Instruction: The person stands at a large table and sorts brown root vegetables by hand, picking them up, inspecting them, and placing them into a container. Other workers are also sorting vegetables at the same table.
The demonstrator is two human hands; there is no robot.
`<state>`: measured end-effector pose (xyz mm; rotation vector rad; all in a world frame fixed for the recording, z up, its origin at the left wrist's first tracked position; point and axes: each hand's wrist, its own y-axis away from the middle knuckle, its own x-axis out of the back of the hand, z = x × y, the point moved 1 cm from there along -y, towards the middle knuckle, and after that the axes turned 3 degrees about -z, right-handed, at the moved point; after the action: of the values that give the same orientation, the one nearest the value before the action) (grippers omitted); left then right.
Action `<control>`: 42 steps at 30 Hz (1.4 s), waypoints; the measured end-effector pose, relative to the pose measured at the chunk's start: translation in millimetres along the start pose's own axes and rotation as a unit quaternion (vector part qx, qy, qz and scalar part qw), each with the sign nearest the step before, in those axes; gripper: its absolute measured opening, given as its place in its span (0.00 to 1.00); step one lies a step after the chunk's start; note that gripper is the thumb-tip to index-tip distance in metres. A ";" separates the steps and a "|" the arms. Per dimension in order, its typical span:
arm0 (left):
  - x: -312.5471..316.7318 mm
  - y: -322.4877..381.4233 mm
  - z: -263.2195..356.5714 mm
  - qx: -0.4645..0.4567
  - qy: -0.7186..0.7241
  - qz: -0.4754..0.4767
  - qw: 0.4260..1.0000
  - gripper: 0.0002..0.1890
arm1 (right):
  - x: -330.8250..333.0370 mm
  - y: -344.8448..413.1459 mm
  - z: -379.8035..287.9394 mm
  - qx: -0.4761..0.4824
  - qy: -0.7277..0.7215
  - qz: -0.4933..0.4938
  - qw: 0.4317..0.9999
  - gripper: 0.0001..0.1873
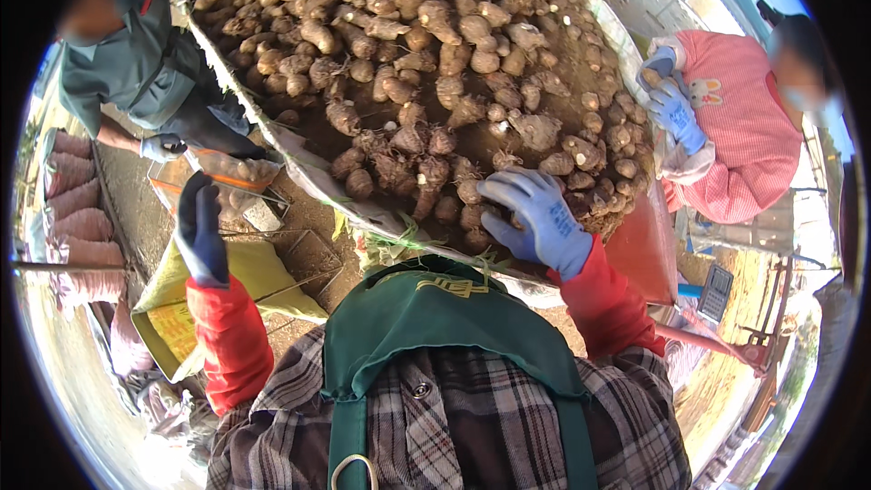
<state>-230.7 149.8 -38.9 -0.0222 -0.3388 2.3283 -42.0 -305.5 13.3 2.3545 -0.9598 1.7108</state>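
Brown, rooty taro corms (408,139) lie heaped on a large raised surface before me. My right hand (541,214), in a pale blue coated glove, rests over corms at the near edge of the heap; its fingers are spread, and whether it grips one beneath the palm is hidden. To the left, off the heap, my left hand (202,231) is raised in a dark blue and grey glove, seen from the side, with nothing visible in it. Beneath that hand stands a yellow woven sack (272,275) with its mouth spread.
A person in green (129,75) stands at left beside an orange-rimmed mesh bag of corms (231,173). At right, a person in pink checks (742,122) holds a corm in blue gloves. Filled pink sacks (75,218) line the far left. A scale display (716,292) stands right.
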 end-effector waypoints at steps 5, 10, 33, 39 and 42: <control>-148.8 -20.7 72.6 -0.274 -0.403 -0.348 0.801 0.40 | 11.7 56.9 59.6 -0.091 0.238 0.055 0.965 0.19; -210.7 -27.4 62.5 -0.172 -0.474 -0.519 0.690 0.53 | 26.5 90.9 107.5 -0.182 0.082 0.252 0.947 0.21; -363.0 98.7 79.4 -0.227 -0.332 -0.737 0.543 0.30 | 9.0 139.0 107.3 -0.312 -0.420 0.411 0.747 0.18; -346.3 83.8 81.1 -0.190 -0.136 -0.690 0.685 0.35 | 37.3 128.4 52.3 -0.224 0.040 0.361 0.904 0.15; -325.8 73.1 90.8 -0.228 -0.074 -0.669 0.704 0.36 | 28.6 102.9 18.5 -0.220 -0.290 0.240 0.900 0.19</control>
<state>-63.0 -150.1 2.3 0.1319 -0.7035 0.7457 -75.2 -408.0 1.7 2.4503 -1.9087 0.7002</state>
